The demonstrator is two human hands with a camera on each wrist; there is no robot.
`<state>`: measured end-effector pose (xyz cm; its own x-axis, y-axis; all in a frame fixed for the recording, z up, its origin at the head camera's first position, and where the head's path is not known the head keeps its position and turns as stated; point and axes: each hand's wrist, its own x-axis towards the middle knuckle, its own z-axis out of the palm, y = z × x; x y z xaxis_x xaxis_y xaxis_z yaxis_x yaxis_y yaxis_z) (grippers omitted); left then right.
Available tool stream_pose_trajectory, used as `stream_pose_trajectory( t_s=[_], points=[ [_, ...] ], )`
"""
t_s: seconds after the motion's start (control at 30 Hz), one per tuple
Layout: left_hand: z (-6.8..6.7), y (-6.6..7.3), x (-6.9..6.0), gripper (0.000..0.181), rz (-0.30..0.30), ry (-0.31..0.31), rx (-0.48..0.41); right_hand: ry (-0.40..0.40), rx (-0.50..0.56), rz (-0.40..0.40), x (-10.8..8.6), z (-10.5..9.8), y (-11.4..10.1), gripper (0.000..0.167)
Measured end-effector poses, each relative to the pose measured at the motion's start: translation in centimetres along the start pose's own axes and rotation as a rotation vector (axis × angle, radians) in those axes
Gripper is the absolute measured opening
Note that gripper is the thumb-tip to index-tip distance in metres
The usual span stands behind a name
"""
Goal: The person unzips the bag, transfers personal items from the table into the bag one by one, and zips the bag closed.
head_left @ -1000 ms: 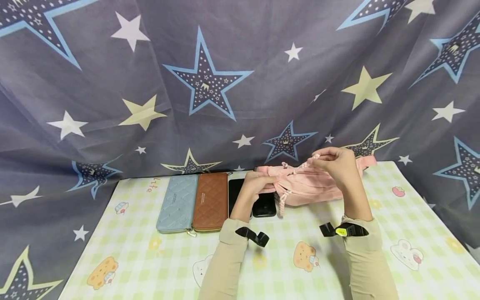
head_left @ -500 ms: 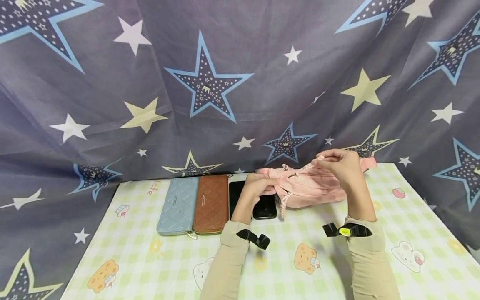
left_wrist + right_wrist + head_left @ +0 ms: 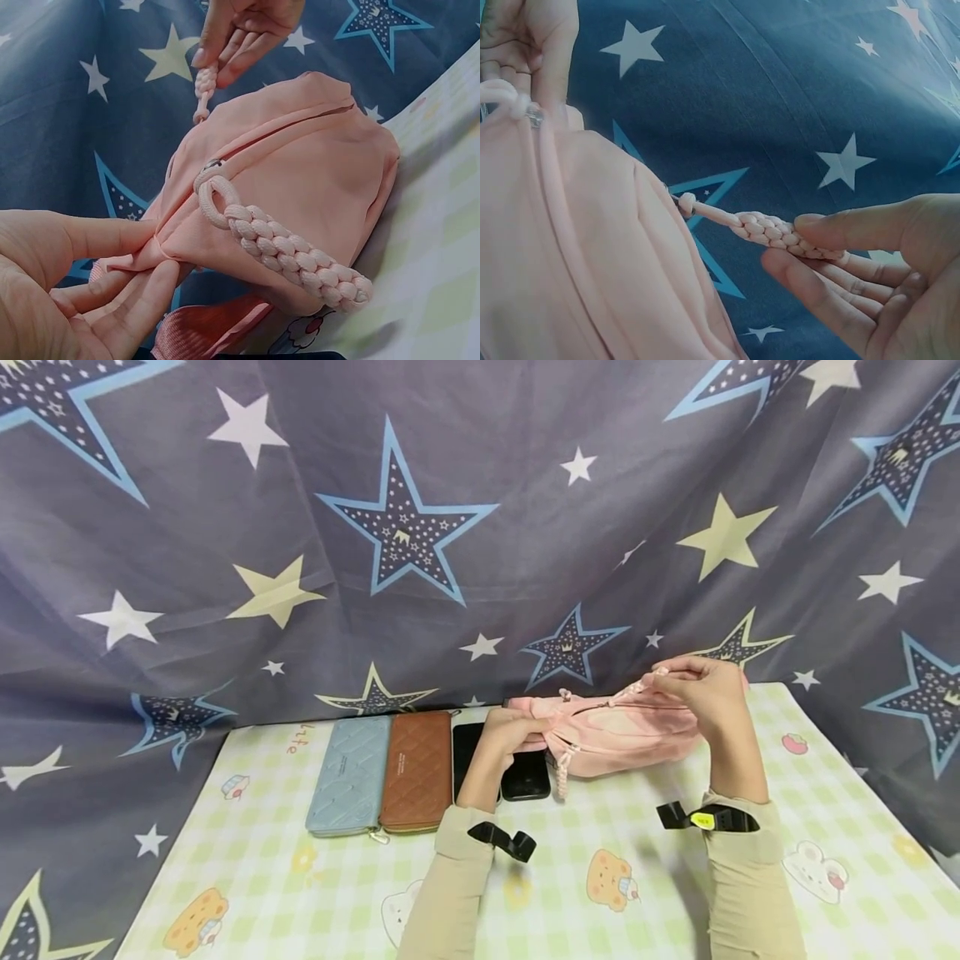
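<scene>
Tablecloth against starry curtain
Its checks spread before the pink bag near the back edge; left hand pinches bag fabric, right hand a braided pull.

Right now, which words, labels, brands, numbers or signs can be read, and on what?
"Life", in red: green-and-white checked tablecloth.
Lettering too small to read: pale-blue quilted wallet.
Lettering too small to read: brown quilted wallet.
Too blurred: yellow tag on black right-wrist strap.

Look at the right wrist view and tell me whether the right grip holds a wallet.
No, the right grip pinches a braided zipper pull attached to the pink bag.
</scene>
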<state>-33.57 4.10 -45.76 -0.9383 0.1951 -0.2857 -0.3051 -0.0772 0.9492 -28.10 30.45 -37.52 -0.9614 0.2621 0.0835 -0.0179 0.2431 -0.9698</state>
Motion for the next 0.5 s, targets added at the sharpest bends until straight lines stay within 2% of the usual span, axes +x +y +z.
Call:
stream_pose_trajectory(
  t_s=[0.13, 0.23, 0.5],
  points=[
    [-0.09, -0.12, -0.08, 0.002, 0.009, 0.002, -0.003, 0.007, 0.096, 0.007, 0.01, -0.26, 0.09, 0.012],
    [-0.13, -0.15, -0.15, 0.009, 0.012, -0.002, -0.009, -0.003, 0.19, 0.015, 0.01, -0.44, 0.12, 0.014],
    [-0.31, -0.13, 0.02, 0.019, 0.0, -0.01, 0.002, 0.006, 0.266, 0.039, 0.11, -1.02, 0.35, 0.015]
  ],
)
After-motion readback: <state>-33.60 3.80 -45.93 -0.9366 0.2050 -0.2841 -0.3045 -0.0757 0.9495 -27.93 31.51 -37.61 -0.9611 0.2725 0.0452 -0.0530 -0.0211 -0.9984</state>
